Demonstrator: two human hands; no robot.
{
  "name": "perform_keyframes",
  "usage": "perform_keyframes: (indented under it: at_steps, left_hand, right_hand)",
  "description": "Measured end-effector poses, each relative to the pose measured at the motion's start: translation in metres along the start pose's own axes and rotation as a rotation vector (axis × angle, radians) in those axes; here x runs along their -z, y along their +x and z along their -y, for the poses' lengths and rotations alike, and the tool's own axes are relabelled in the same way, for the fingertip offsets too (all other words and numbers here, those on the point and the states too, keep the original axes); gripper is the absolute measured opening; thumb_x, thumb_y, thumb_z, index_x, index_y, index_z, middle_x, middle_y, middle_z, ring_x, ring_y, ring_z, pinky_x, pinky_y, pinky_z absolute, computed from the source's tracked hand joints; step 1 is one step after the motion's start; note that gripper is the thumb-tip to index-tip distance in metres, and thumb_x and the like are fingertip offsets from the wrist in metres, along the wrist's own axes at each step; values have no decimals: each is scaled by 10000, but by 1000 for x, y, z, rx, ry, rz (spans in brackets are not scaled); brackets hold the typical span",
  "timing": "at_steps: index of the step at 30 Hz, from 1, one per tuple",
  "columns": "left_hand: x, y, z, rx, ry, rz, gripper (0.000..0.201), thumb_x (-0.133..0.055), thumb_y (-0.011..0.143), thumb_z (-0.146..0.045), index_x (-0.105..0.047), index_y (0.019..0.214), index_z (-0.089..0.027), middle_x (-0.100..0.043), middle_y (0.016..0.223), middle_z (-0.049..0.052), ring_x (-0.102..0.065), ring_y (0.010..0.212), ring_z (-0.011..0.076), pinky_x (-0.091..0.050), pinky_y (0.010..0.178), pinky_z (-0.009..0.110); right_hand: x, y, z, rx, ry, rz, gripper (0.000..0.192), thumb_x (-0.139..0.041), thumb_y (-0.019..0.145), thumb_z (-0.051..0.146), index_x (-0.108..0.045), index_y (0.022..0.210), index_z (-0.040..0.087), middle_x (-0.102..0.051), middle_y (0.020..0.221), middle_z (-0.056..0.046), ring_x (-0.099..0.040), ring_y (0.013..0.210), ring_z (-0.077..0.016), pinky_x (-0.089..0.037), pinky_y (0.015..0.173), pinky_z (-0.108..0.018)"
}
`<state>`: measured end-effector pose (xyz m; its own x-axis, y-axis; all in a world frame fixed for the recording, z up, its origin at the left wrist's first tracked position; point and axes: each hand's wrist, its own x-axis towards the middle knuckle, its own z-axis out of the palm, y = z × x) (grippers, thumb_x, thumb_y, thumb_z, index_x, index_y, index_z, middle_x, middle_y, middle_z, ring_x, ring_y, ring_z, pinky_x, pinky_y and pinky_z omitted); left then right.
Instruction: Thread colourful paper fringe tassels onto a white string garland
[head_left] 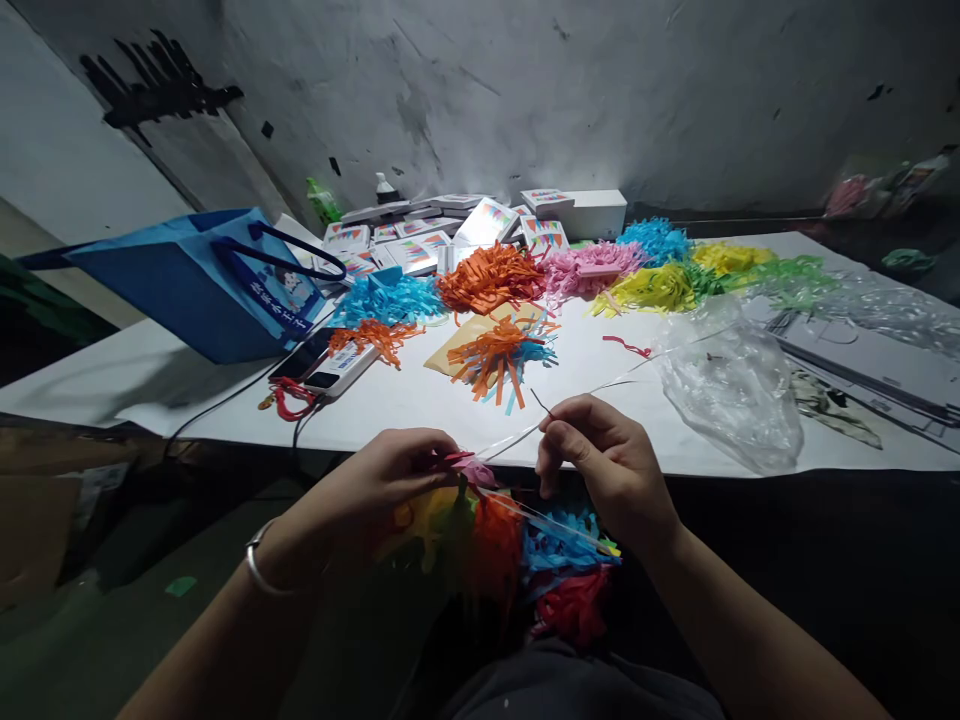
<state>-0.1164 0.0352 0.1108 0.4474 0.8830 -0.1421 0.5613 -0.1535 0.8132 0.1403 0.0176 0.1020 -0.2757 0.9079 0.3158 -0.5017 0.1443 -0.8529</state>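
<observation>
My left hand (390, 478) pinches the pink top of a paper tassel (471, 468) at the table's front edge. My right hand (600, 462) is closed on a thin clear string (592, 390) that runs up and right across the table. Below the hands hangs a strung row of tassels (517, 555) in yellow, orange, blue and red, over my lap. A silver bangle sits on my left wrist.
On the white table (420, 400) lie piles of tassels: blue (390, 298), orange (491, 275), pink (589, 265), yellow (649, 288), green (787, 275). A blue bag (202, 285) stands left, a phone and power strip (330, 365) beside it. Clear plastic bag (731, 385) right. Small boxes (450, 230) at the back.
</observation>
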Motion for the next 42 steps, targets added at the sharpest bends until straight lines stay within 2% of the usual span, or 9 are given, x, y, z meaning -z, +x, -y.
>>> perform_keyframes:
  at_steps: [5, 10, 15, 18, 24, 28, 32, 36, 42]
  left_hand:
    - [13, -4, 0, -56, 115, -72, 212, -719, 828, -384, -728, 863, -174, -685, 755, 34, -602, 700, 188, -472, 608, 227]
    - [18, -11, -5, -26, 70, -30, 212, -733, 833, -358, -768, 966, -197, -745, 844, 54, -648, 743, 196, -494, 625, 228]
    - [-6, -17, -21, 20, -302, -165, 350, -841, 725, -348, -779, 1044, -218, -751, 845, 61, -633, 633, 177, -503, 550, 243]
    - [-35, -21, -34, 42, -667, -218, 401, -877, 687, -375, -747, 1029, -210, -640, 663, -10, -510, 498, 104, -440, 467, 201]
    - [-70, -12, -54, 14, -979, -263, 452, -882, 666, -512, -592, 680, -166, -421, 550, -59, -329, 472, 63, -282, 419, 177]
    - [-75, -7, -55, 60, -993, -250, 468, -873, 683, -533, -574, 706, -174, -330, 549, -84, -242, 482, 56, -230, 431, 180]
    - [-77, -11, -50, 72, -957, -263, 429, -874, 696, -489, -599, 706, -159, -384, 589, -62, -290, 522, 65, -256, 470, 184]
    - [-59, -26, -35, 21, -978, -343, 379, -844, 734, -466, -629, 722, -154, -357, 553, -77, -231, 485, 50, -230, 460, 178]
    - [-11, -71, -9, -128, -966, -749, 364, -844, 735, -420, -573, 675, -185, -222, 535, -95, -180, 473, 71, -238, 408, 170]
  right_hand:
    - [-9, 4, 2, -5, 17, 40, 97, -662, 932, 273, -639, 885, 191, -658, 645, 53, -615, 501, -68, -520, 517, -187]
    - [-18, 7, 4, 17, 11, 76, 82, -662, 928, 279, -647, 883, 211, -675, 693, 40, -649, 601, -95, -537, 606, -232]
    - [-28, 11, 7, 220, -299, 106, 42, -737, 874, 244, -744, 849, 212, -665, 1093, -56, -610, 1115, -159, -443, 1022, -331]
    - [-33, 14, 9, 210, -321, 83, 45, -763, 863, 284, -773, 854, 241, -612, 1221, -54, -544, 1246, -171, -375, 1104, -348]
    - [-33, 13, 11, 54, -145, 35, 65, -798, 824, 364, -788, 831, 300, -643, 1083, 3, -586, 1134, -165, -410, 1070, -362]
    - [-31, 9, 7, -23, -111, 14, 59, -800, 801, 336, -788, 794, 279, -648, 958, 6, -619, 968, -154, -472, 949, -341]
    - [-27, -1, 3, -35, -186, 29, 54, -774, 827, 315, -779, 846, 264, -662, 991, -3, -630, 982, -155, -486, 879, -286]
    - [7, -21, -1, -43, -414, 29, 208, -706, 890, 385, -711, 1084, 309, -701, 1041, 8, -656, 969, -157, -504, 852, -261]
    - [112, -66, -30, -256, -997, 50, 314, -576, 915, 539, -747, 980, 283, -751, 1014, -30, -714, 932, -217, -566, 810, -279]
